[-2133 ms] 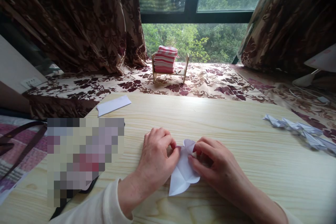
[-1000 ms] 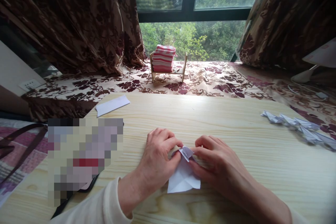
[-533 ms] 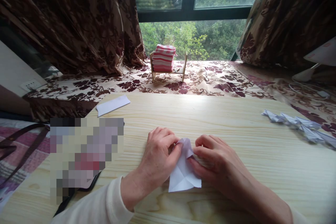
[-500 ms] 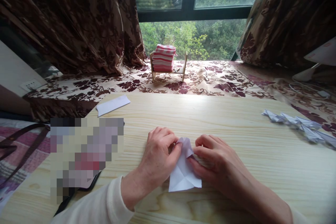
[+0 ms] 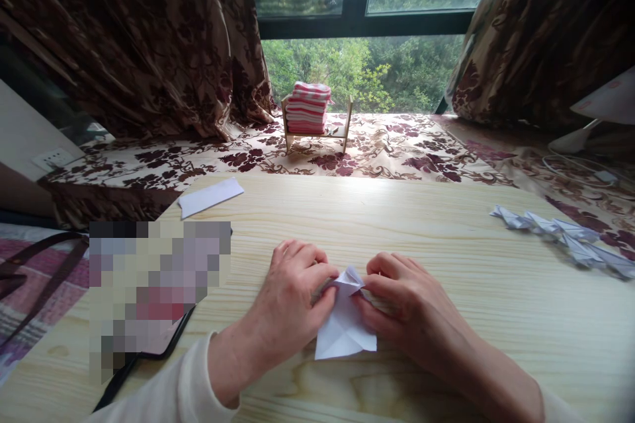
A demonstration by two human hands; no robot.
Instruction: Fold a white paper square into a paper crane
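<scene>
And over it went: the far end of the white paper [image 5: 343,330], standing tall and rounded half a second earlier, had tipped into a small pointed fold! The left hand [image 5: 296,287] had its fingers clamped on the left edge; the right hand [image 5: 409,297] pinched the opposite edge, though the exact grip under those fingertips was hidden. The near end spread out wide, crossing creases on show, so the shaping looked to be centred on the far end, the new fold seemingly not yet pressed down. The paper sat low over the near middle of the bench [image 5: 421,218]; whether it touched the surface, I could not tell. Well apart to the right lay a cluster of folded white pieces [image 5: 570,234]; far to the left, a paper strip [image 5: 211,197].
</scene>
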